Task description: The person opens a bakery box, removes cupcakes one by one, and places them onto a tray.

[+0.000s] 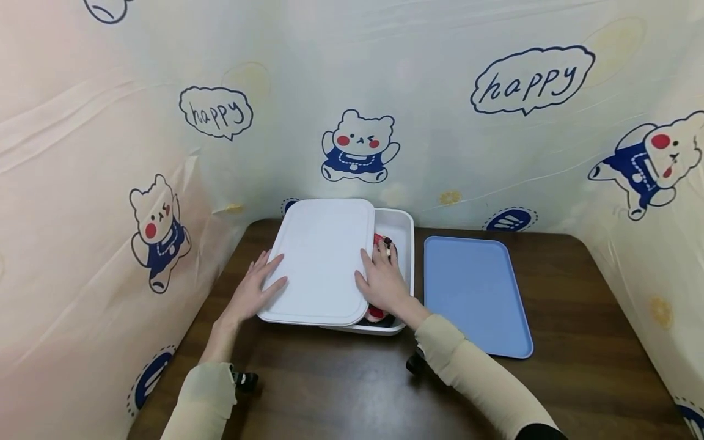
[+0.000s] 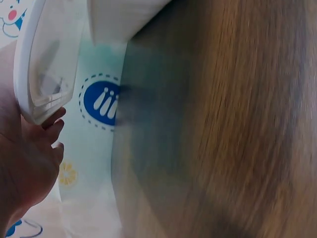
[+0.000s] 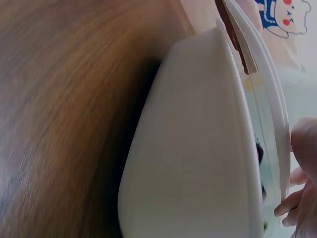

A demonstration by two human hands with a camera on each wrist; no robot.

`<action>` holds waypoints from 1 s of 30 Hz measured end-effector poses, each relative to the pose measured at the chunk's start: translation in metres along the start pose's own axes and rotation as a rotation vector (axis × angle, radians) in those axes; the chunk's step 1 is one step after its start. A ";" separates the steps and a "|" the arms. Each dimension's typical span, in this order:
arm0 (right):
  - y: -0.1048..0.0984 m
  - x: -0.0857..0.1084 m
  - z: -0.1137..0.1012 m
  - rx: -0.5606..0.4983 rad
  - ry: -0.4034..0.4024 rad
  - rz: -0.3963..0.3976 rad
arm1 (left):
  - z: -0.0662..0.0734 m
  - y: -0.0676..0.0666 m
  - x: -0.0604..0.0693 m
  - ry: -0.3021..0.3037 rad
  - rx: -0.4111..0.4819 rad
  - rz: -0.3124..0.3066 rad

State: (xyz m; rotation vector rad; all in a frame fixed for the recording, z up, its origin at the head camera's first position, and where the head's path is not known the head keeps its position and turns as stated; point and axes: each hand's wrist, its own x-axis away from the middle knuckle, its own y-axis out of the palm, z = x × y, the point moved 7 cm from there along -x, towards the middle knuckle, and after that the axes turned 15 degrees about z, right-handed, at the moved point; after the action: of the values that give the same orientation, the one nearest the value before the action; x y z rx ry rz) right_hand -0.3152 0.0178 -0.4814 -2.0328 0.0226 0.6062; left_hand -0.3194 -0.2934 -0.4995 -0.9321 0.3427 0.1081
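Note:
A white lid (image 1: 324,263) lies skewed to the left over a white storage box (image 1: 406,244), leaving a strip along the box's right side uncovered. My left hand (image 1: 250,293) grips the lid's left edge, thumb on top and other fingers lower at the side, as the left wrist view shows. My right hand (image 1: 385,281) spreads over the lid's right edge; thumb and forefinger touch its top, the other fingers reach above the uncovered strip. In that strip, red and dark contents (image 1: 376,314) show partly. Their kind cannot be made out; the lid hides the rest.
To the right of the box lies a blue rectangular lid or tray (image 1: 473,293). Everything rests on a dark wooden table (image 1: 330,385). A printed cloth (image 1: 440,153) with bears hangs behind and beside it, close to the box's back.

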 end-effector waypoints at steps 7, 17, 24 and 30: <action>0.017 -0.001 -0.023 0.006 -0.017 -0.036 | -0.019 -0.016 0.009 -0.030 -0.017 0.006; 0.039 0.000 -0.061 0.006 -0.045 -0.112 | -0.048 -0.045 0.019 -0.145 -0.025 0.026; 0.064 -0.005 -0.086 0.047 -0.095 -0.125 | -0.072 -0.065 0.031 -0.215 0.049 0.063; 0.086 -0.006 -0.105 0.079 -0.111 -0.124 | -0.087 -0.075 0.038 -0.325 0.145 -0.015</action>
State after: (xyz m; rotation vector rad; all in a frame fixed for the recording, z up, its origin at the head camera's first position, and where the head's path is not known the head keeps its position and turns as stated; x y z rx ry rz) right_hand -0.2999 -0.1147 -0.5068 -1.9062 -0.1418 0.6292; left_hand -0.2868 -0.4095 -0.5026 -0.7583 0.0421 0.2154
